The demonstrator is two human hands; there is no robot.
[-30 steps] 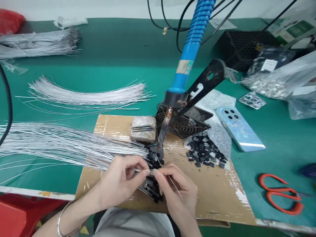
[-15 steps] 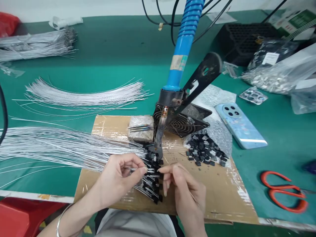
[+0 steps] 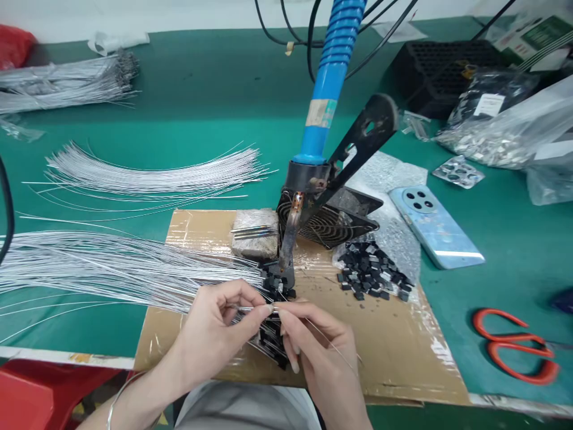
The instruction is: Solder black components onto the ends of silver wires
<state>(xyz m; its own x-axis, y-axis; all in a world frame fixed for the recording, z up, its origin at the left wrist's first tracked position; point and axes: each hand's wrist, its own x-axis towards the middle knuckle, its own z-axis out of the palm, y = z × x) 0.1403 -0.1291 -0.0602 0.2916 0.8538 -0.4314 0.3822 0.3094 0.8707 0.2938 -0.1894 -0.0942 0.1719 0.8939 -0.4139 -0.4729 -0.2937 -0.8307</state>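
My left hand (image 3: 224, 325) pinches thin white wire between thumb and forefinger, over the front of the cardboard. My right hand (image 3: 320, 343) is closed beside it, its thumb and forefinger meeting the left fingertips at the wire's end. A thin silvery wire (image 3: 329, 341) runs back through the right hand's fingers. What lies right between the fingertips is too small to make out. Beneath both hands, white wires with black ends (image 3: 273, 349) lie in a row. A long bundle of white wires (image 3: 111, 260) stretches off to the left.
Just beyond my hands a blue-handled soldering iron (image 3: 316, 134) points down in its black holder. Small black pieces (image 3: 373, 272) are heaped to the right on the cardboard (image 3: 380, 352). Further right lie a phone (image 3: 436, 227) and red-handled scissors (image 3: 514, 349). More white wires (image 3: 156, 179) lie behind.
My right hand has moved left and its fingertips now meet those of my left hand. The thin silvery wire behind its fingers shows more clearly. My left hand has barely shifted.
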